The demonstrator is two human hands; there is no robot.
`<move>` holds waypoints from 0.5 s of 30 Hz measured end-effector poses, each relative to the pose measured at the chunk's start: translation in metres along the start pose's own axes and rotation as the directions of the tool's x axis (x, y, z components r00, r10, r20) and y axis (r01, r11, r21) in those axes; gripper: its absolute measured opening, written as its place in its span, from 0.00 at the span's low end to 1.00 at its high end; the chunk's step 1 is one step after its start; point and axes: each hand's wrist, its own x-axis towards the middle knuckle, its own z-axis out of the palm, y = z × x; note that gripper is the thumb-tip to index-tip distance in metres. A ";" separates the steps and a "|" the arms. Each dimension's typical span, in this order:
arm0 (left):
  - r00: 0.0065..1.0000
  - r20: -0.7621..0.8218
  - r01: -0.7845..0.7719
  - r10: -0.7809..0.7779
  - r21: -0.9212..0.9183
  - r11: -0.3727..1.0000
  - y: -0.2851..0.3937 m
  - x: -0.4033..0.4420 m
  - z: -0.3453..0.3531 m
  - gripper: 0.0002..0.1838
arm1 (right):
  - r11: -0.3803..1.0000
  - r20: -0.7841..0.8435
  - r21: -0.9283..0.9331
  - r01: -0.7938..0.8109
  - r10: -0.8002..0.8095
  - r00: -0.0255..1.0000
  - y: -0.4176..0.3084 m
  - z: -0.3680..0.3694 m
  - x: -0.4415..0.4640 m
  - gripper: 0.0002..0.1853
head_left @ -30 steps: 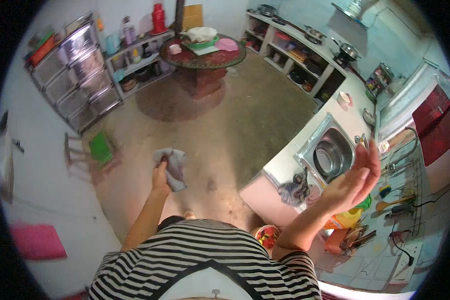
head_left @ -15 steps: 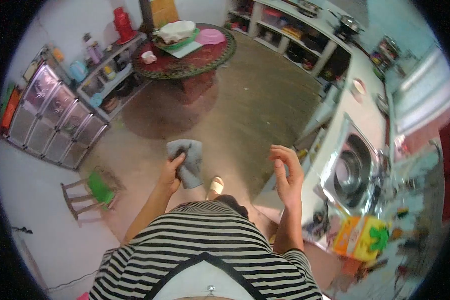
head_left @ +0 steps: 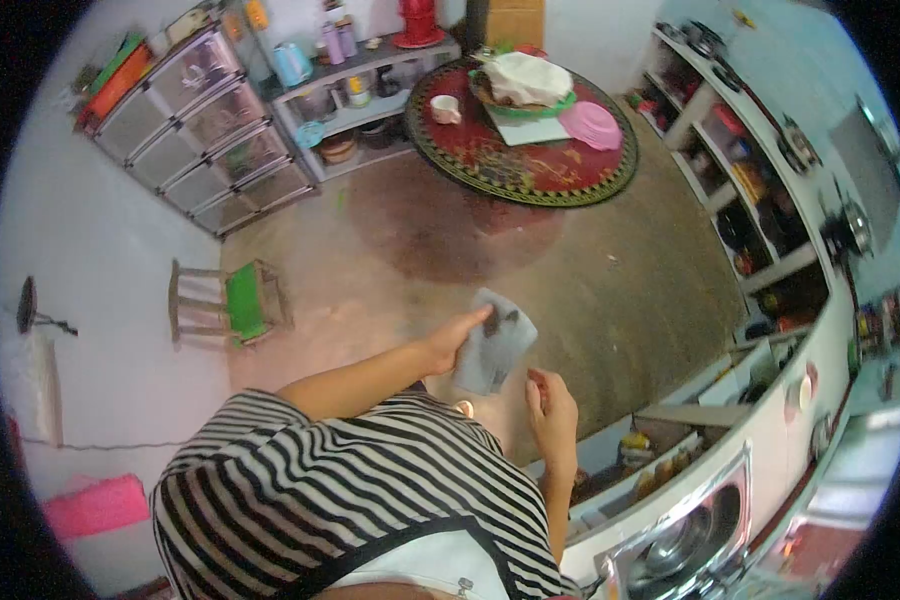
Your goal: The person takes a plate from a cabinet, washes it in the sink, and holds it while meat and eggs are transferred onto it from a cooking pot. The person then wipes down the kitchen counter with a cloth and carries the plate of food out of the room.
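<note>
My left hand (head_left: 457,340) grips a grey cloth (head_left: 500,345) with dark stains, the thumb pressed on its upper face. The cloth hangs in front of my body, above the floor. To its right, a short way off, is my right hand (head_left: 553,408). Its fingers are loosely bent, the thumb stands apart, and nothing shows in it.
A round red table (head_left: 490,165) bears a white cup (head_left: 446,109), a pink plate (head_left: 592,125) and a covered basket (head_left: 526,80). A green-seated chair (head_left: 245,300) stands left. A counter (head_left: 820,335) with a sink (head_left: 685,540) curves along the right, open drawers (head_left: 660,450) below.
My view has swung rightward, so the table and chair appear farther right in view. My left hand has carried the cloth closer to my right hand, whose fingers are more bent.
</note>
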 end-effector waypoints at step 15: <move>0.820 -0.172 -0.546 0.546 0.053 0.836 0.171 -0.050 -0.200 0.23 | 0.977 0.483 0.077 0.199 -0.211 0.850 -0.101 0.224 0.170 0.09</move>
